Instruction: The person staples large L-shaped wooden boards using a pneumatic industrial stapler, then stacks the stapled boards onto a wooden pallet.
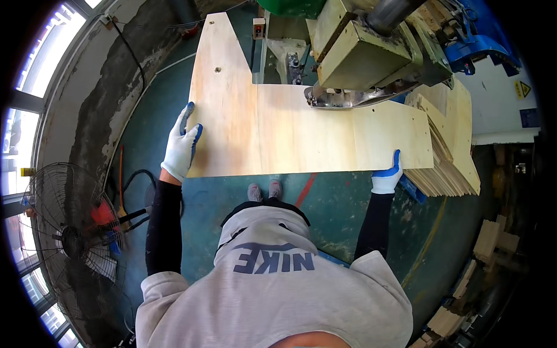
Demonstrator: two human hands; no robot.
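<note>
A large pale plywood panel [278, 136] spans the space in front of me, with a tapered arm reaching up at its far left. Small metal inserts show in that arm. My left hand [181, 145], in a white glove with blue fingertips, grips the panel's left edge. At the near right edge, my right hand [387, 176] clasps the wood, thumb on top and fingers hidden underneath. Over the panel's far edge sits the curved metal piece [348, 98] of a pale green machine [368, 61]; whether it touches the wood I cannot tell.
Beside the panel's right end stands a stack of similarly cut plywood pieces [458, 133]. A wire-caged fan [72, 240] is at the left, near the windows. Wood offcuts [487, 240] lie at the far right. A small switch box [259, 29] is behind the panel.
</note>
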